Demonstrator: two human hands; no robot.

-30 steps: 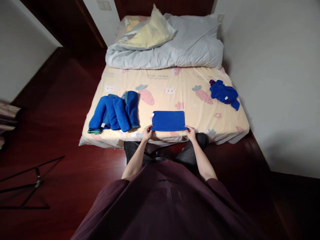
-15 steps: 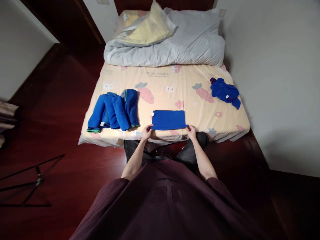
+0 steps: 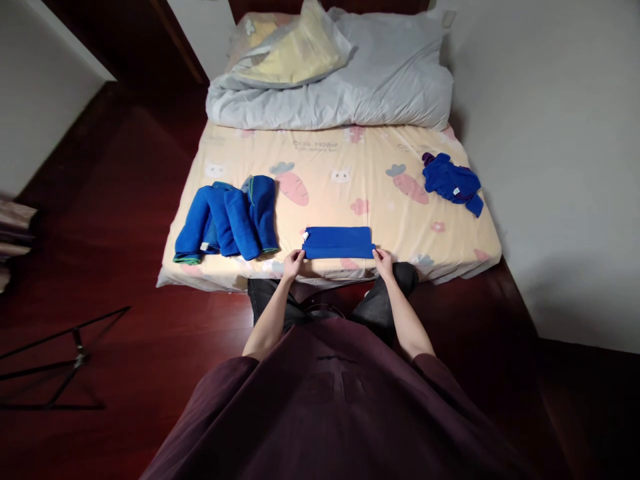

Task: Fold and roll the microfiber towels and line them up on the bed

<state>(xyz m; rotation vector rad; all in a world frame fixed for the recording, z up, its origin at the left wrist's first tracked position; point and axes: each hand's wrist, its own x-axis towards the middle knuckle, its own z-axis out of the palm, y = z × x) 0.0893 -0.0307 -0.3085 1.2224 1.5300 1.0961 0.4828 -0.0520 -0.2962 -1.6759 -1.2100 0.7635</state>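
Blue cloth [image 3: 338, 243] flat between both pinching hands [image 3: 294, 263]

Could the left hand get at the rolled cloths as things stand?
Probably yes: the rolled cloths lie close beside the left hand, with only sheet visible between. But it is pinching the folded cloth, so it would likely need to let go first.
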